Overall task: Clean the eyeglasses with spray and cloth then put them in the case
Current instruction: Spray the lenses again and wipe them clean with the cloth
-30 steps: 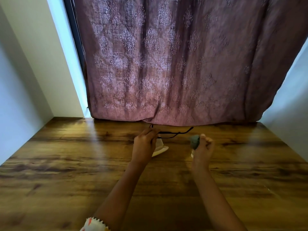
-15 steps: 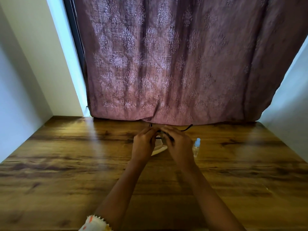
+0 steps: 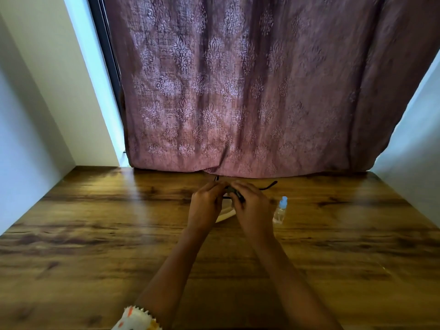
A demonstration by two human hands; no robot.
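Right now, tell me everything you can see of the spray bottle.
The spray bottle is small, with a clear, plastic-looking body and a light blue cap. It stands upright on the wooden table, just to the right of the right hand, apart from it; nothing but the table touches it. Its contents and any label are too blurred to tell.
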